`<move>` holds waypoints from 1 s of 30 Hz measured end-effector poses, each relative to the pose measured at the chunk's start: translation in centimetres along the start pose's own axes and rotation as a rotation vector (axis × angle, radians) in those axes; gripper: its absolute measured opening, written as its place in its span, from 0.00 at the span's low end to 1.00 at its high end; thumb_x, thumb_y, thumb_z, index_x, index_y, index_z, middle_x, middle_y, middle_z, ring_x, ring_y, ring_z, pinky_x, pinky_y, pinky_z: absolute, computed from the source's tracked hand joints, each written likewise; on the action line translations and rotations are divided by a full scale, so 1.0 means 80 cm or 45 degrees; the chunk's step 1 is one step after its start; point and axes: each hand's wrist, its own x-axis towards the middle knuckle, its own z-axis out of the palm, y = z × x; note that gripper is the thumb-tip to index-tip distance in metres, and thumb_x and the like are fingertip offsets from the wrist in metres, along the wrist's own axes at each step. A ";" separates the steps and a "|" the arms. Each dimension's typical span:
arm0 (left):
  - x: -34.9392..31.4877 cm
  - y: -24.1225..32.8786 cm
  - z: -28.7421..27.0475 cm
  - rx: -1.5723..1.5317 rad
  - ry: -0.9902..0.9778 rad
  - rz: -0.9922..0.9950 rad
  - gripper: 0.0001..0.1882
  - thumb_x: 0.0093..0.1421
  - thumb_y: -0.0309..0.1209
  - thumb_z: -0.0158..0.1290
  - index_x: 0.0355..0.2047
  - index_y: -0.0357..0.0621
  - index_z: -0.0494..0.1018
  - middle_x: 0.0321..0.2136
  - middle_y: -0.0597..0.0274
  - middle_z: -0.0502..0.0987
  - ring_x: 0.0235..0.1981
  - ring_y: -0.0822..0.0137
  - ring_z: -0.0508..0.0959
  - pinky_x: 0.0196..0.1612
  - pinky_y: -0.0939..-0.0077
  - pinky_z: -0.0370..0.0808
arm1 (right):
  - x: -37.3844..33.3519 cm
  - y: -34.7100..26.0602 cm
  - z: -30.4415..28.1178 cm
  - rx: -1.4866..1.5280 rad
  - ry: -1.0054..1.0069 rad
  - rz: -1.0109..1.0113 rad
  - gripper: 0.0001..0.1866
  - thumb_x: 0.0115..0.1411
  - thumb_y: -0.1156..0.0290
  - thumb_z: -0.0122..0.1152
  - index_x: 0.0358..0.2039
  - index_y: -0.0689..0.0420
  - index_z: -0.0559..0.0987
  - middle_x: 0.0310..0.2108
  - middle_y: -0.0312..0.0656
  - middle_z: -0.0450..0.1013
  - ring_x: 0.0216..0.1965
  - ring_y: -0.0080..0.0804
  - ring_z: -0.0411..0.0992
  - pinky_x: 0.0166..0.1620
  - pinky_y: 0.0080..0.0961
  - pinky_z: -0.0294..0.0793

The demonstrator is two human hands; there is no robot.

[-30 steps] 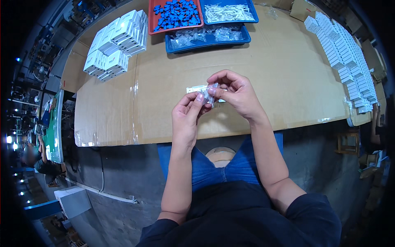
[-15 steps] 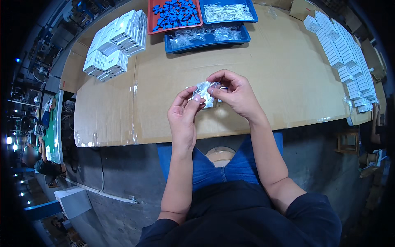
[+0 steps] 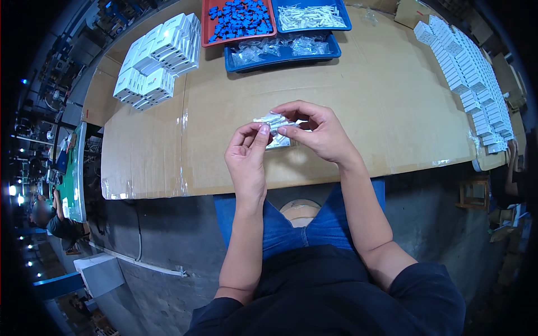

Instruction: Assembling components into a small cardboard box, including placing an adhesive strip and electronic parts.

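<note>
Between my two hands is a small clear plastic bag (image 3: 274,122) with whitish contents that I cannot make out. My left hand (image 3: 249,150) pinches its left side between thumb and fingers. At the other side, my right hand (image 3: 318,131) grips it with the thumb below and the forefinger arched over the top. Just under the bag, a white flat piece (image 3: 279,142) shows on the cardboard-covered table (image 3: 224,106); my fingers and the bag hide most of it.
At the far side stand a red tray (image 3: 205,37) of blue parts, a blue tray (image 3: 348,22) of white sticks and a lower blue tray (image 3: 241,68) of clear bags. White boxes (image 3: 159,53) are stacked at left, more small white boxes (image 3: 468,78) at right.
The bag has been drawn out flatter and longer between my fingers. My right hand has dropped slightly toward me, and my left hand has shifted a little left.
</note>
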 end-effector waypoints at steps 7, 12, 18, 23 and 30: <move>-0.002 0.004 0.008 -0.140 -0.066 -0.057 0.11 0.67 0.23 0.59 0.48 0.36 0.74 0.43 0.59 0.80 0.44 0.73 0.80 0.50 0.78 0.79 | 0.004 0.019 0.001 0.115 0.070 0.019 0.10 0.62 0.77 0.69 0.44 0.62 0.82 0.39 0.36 0.80 0.38 0.17 0.76 0.42 0.19 0.78; 0.000 -0.004 -0.001 -0.069 -0.042 -0.034 0.12 0.66 0.21 0.60 0.49 0.36 0.73 0.44 0.56 0.80 0.45 0.72 0.80 0.50 0.80 0.79 | 0.004 0.014 0.006 0.117 0.046 0.057 0.08 0.63 0.76 0.70 0.42 0.62 0.82 0.38 0.35 0.80 0.38 0.17 0.76 0.42 0.19 0.78; -0.001 0.002 0.005 -0.125 -0.012 0.009 0.10 0.66 0.20 0.61 0.46 0.35 0.74 0.43 0.57 0.80 0.44 0.72 0.79 0.50 0.78 0.77 | 0.004 0.013 0.004 0.226 0.003 0.103 0.10 0.63 0.75 0.71 0.43 0.62 0.82 0.37 0.34 0.79 0.40 0.17 0.76 0.44 0.19 0.77; 0.001 -0.005 -0.003 -0.168 -0.042 -0.112 0.12 0.69 0.25 0.58 0.51 0.38 0.71 0.45 0.55 0.81 0.46 0.69 0.81 0.51 0.76 0.79 | 0.003 0.018 0.001 0.110 -0.045 0.195 0.10 0.63 0.74 0.70 0.44 0.62 0.83 0.36 0.33 0.80 0.39 0.17 0.75 0.43 0.18 0.76; 0.001 -0.005 -0.002 -0.115 -0.013 -0.058 0.13 0.70 0.24 0.56 0.53 0.37 0.72 0.45 0.56 0.81 0.46 0.70 0.81 0.50 0.75 0.80 | 0.004 0.016 0.001 -0.001 -0.023 0.157 0.11 0.65 0.70 0.69 0.44 0.62 0.84 0.36 0.34 0.81 0.37 0.17 0.75 0.40 0.19 0.75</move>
